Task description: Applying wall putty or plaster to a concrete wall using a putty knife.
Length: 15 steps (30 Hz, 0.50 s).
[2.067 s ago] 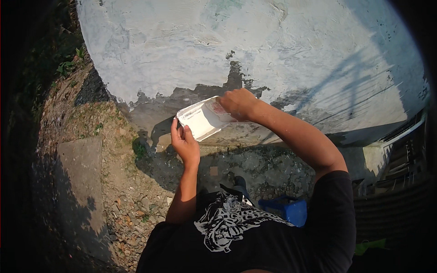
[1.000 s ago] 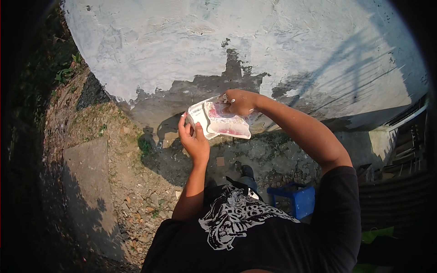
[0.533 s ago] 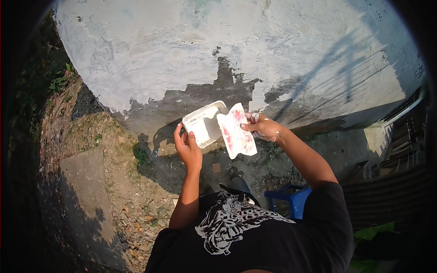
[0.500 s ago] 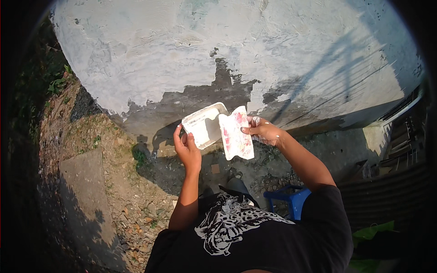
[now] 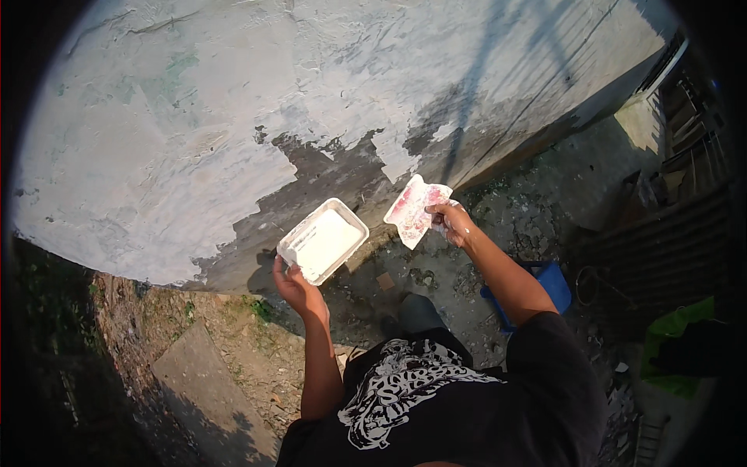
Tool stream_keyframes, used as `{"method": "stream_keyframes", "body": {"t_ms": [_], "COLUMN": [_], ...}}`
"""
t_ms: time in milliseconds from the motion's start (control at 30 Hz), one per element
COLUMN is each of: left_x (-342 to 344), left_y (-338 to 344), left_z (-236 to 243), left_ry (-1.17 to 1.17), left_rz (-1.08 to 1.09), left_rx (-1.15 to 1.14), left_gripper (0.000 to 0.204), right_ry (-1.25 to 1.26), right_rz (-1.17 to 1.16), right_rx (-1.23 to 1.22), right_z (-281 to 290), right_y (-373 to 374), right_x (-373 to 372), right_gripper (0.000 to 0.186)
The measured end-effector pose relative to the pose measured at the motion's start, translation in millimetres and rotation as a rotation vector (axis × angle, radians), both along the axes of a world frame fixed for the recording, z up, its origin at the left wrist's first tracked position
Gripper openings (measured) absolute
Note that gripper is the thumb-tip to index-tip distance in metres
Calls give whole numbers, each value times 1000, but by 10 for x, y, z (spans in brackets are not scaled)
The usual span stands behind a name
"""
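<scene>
My left hand point(image 5: 299, 292) grips the lower left corner of a shallow rectangular tray point(image 5: 342, 258), its thumb over the rim. White paste or paint point(image 5: 327, 243) covers the tray's inside. In my right hand point(image 5: 455, 222) is a thin, stiff-looking white sheet point(image 5: 412, 212) with wavy edges and smears of pink and red; its exact kind is unclear. My fingers pinch its right side, and white smudges mark them. Sheet and tray are apart, both held up before a rough wall point(image 5: 194, 140) partly coated white, with bare grey patches low down.
A blue plastic stool point(image 5: 551, 286) stands at my right, partly behind my arm. Rubble and a flat concrete slab point(image 5: 194, 381) lie at lower left. Farther right are corrugated sheeting point(image 5: 630, 272) and a bright green item point(image 5: 677, 335).
The sheet has come away from the tray's right edge, leaving a gap. The tray has turned, showing more of its white contents. My view has rotated along the wall.
</scene>
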<state>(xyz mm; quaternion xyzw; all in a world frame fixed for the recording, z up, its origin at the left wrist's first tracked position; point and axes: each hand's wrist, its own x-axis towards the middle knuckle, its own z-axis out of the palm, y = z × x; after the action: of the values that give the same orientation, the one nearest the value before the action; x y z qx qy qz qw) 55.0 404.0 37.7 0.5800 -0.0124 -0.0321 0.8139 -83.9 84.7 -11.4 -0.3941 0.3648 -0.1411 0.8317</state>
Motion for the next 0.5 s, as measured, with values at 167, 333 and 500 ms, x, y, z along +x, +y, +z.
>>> {"method": "stream_keyframes", "body": {"t_ms": [167, 333, 500], "left_x": [114, 294, 322], "left_y": [-329, -440, -500], "left_z": [26, 60, 223], "left_ry": [-9, -17, 6], "left_rz": [-115, -181, -127], "left_rx": [154, 179, 194], "left_gripper": [47, 51, 53], "right_ry": [-32, 354, 558], "right_rz": [-432, -649, -646], "right_rx": [-318, -796, -976], "right_z": [-708, -655, -590], "right_y": [-438, -565, -405], "right_x": [451, 1206, 1999], "right_gripper": [9, 22, 36]}}
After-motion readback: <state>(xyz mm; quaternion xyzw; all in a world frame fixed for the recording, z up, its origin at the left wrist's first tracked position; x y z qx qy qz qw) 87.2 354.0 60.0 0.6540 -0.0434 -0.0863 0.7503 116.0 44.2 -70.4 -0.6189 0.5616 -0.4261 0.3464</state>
